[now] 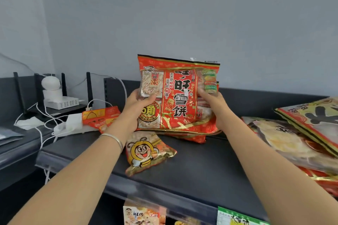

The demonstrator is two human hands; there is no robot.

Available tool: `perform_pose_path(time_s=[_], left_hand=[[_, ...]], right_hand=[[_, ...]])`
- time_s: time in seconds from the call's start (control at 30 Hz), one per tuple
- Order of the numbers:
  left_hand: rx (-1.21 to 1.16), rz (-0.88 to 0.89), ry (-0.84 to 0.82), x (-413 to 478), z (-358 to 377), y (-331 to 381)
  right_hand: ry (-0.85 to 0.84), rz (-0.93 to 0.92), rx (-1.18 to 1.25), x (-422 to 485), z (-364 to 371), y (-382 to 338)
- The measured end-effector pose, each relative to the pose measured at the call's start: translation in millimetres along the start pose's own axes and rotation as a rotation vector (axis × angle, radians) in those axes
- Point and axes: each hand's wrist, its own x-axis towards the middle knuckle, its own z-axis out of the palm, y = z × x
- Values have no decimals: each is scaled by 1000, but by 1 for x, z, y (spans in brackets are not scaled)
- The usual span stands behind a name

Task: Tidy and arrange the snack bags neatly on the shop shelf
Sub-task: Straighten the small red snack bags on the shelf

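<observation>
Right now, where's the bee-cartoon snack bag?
Head view, centre-left: the bee bag lies flat on the dark shelf, in front of the big red bag held upright by both hands.

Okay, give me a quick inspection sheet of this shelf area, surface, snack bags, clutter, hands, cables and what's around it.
Surface: dark grey metal shelf, bare in the middle.
Job's things: large red rice-cracker bag held upright at the back; small bee-cartoon bag lying flat in front; tilted stack of large flat bags on the right; small orange packet at left.
Clutter: white tissue, white router box.
Grippers: left hand and right hand grip the red bag's sides.
Cables: white cords tangled at left.
Surroundings: grey wall; more snack packs on the shelf below.
</observation>
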Motion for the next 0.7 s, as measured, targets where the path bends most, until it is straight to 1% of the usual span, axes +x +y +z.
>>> perform_pose_path(time_s=[0.07,0.1,0.17,0.23,0.3,0.37,0.4,0.43,0.5,0.53,0.6,0.7], left_hand=[[49,-6,-50,1,7,-4],[77,-1,-72,0,11,-6],[135,38,-88,0,22,-10],[208,90,-61,5,36,-13],[300,117,-23,12,50,-19],[356,77,4,18,61,-28],[374,50,7,20,64,-34],[398,34,0,20,66,-40],[449,15,-43,21,64,-51],[455,16,-65,22,62,-56],[477,45,-73,25,54,-61],[600,111,37,32,41,-61]], right_hand=[[-80,78,53,-6,-15,4],[-69,72,60,-7,-19,7],[27,-15,71,-7,-24,13],[139,-155,76,-6,-26,17],[246,-282,-47,-4,-29,18],[292,-346,-290,0,-32,23],[280,-323,-386,1,-32,26],[255,-263,-419,2,-32,30],[220,-117,-308,5,-30,40],[227,-76,-235,5,-28,45],[261,-66,-186,8,-24,54],[277,-84,-162,13,-11,57]])
